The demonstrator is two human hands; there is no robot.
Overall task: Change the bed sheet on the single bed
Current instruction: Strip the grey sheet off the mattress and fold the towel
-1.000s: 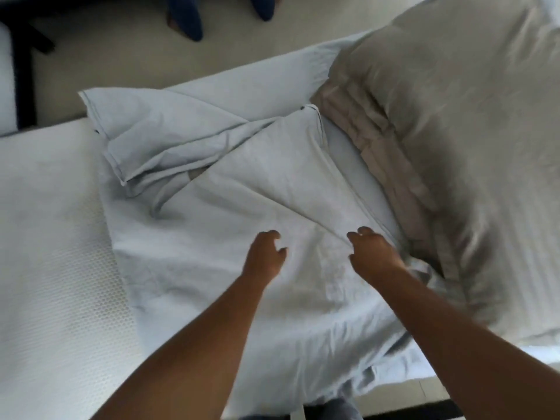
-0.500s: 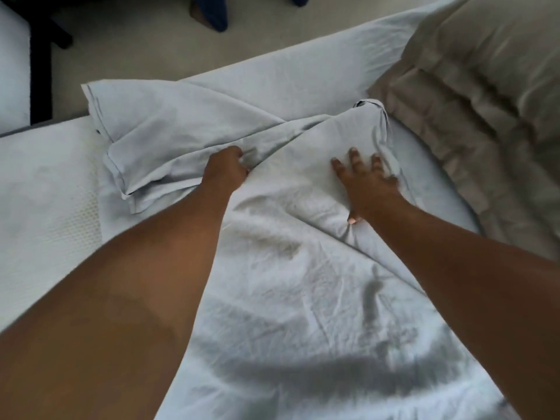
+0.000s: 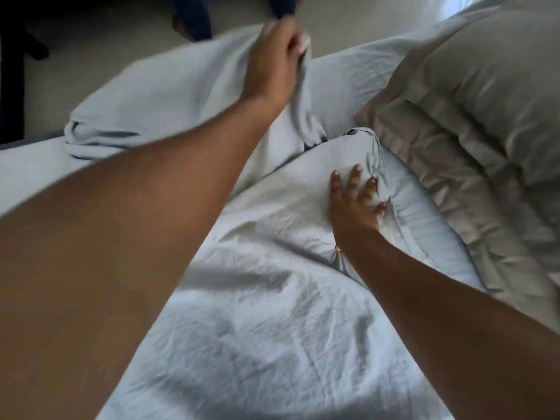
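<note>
A pale blue bed sheet (image 3: 272, 313) lies rumpled and partly folded across the white mattress (image 3: 27, 174). My left hand (image 3: 272, 65) grips a bunched fold of the sheet and holds it raised over the far side of the bed. My right hand (image 3: 356, 204) lies flat with spread fingers on the lower folded layer, pressing it down beside the sheet's hemmed corner (image 3: 371, 147).
A beige pillow and folded beige bedding (image 3: 472, 122) fill the right side of the bed. Beyond the bed lies pale floor with a dark furniture frame (image 3: 13, 71) at the left and someone's blue shoes (image 3: 194, 16) at the top.
My left hand has taken hold of the upper fold and lifted it up and away from me. My right hand stays pressed on the sheet near the corner. The view has moved closer.
</note>
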